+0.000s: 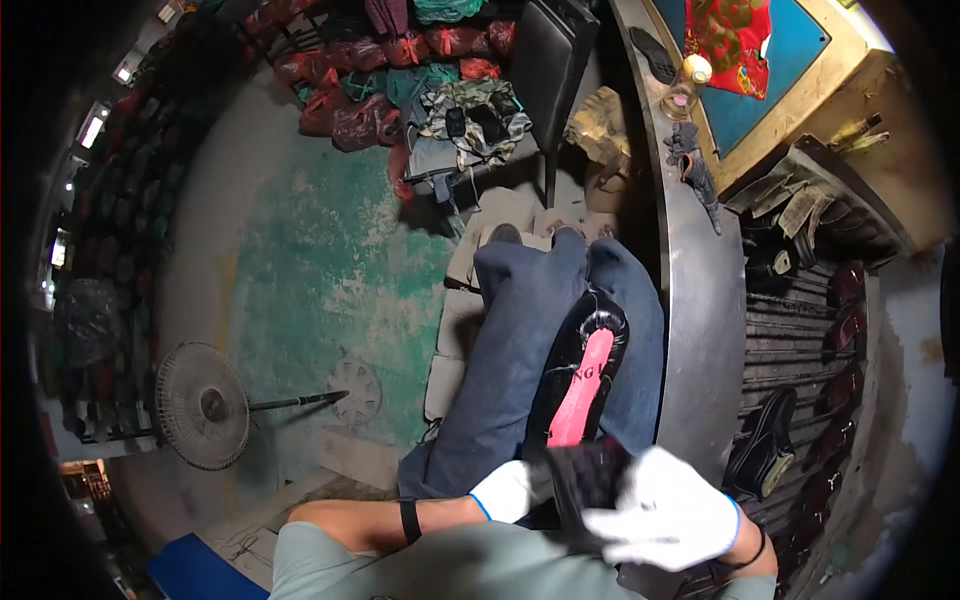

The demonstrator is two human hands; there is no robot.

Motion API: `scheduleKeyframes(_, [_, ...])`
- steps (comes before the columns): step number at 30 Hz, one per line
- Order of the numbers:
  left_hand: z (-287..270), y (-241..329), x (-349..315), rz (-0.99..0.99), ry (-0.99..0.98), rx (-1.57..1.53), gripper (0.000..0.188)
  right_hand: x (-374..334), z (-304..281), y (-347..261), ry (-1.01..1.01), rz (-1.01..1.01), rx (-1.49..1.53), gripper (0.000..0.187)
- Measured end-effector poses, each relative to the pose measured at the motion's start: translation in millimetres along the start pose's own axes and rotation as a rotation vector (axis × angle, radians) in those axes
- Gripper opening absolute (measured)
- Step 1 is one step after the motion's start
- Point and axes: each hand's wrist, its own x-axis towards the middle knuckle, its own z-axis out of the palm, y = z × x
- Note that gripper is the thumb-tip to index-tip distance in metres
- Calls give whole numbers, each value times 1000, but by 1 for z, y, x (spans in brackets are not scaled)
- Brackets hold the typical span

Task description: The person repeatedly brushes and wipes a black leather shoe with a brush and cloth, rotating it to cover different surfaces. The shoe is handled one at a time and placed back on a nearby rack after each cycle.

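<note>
White gloves with blue cuffs cover both hands, low in the view. Taking the middle of the view as the hub of the clock, the left hand [508, 490] is at six and the right hand [665, 510] near five. Between them is a dark piece [580, 480], blurred; I cannot tell whether it belongs to the shoe [577, 395] just above it. The left fingers are hidden, so I cannot tell how they stand. The right fingers lie close together, pointing toward nine at the dark piece's lower edge; blur hides whether they pinch it.

The shoe, glossy black with a pink strip [580, 385] bearing dark print, lies between the legs on blue-grey trousers [490, 370], between four and five, its rounded end pointing toward one.

At three runs a metal bench [705, 320], with a rack [775, 345] of dark shoes beyond. At two is a blue panel [735, 135], a red sheet [725, 45] over it. A black chair [550, 80] stands past twelve, camouflage cloth [460, 105] beside it; red bags [365, 120] fill eleven. A fan [205, 405] stands at eight.
</note>
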Motion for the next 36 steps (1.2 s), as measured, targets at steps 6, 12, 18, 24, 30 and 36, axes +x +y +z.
scheduleKeyframes(6, [-107, -24, 10, 21, 388, -432, 40, 21, 7, 58, 139, 31, -168, 50])
scheduleKeyframes(12, [-161, -68, 45, 167, 537, -503, 55, 18, 2, 71, 272, 76, 105, 66])
scheduleKeyframes(18, [-187, -70, 63, -167, 561, -758, 61, 20, 38, 82, 742, 460, 583, 63])
scheduleKeyframes(24, [-195, -84, 87, -388, 551, -624, 50, 55, 35, 80, 1055, 689, 821, 58])
scheduleKeyframes(30, [-222, -109, 111, -692, 288, -863, 65, 54, 4, 102, 788, 862, 275, 67])
scheduleKeyframes(36, [-212, -97, 105, -490, 462, -520, 35, 45, 26, 94, 796, 727, -35, 67])
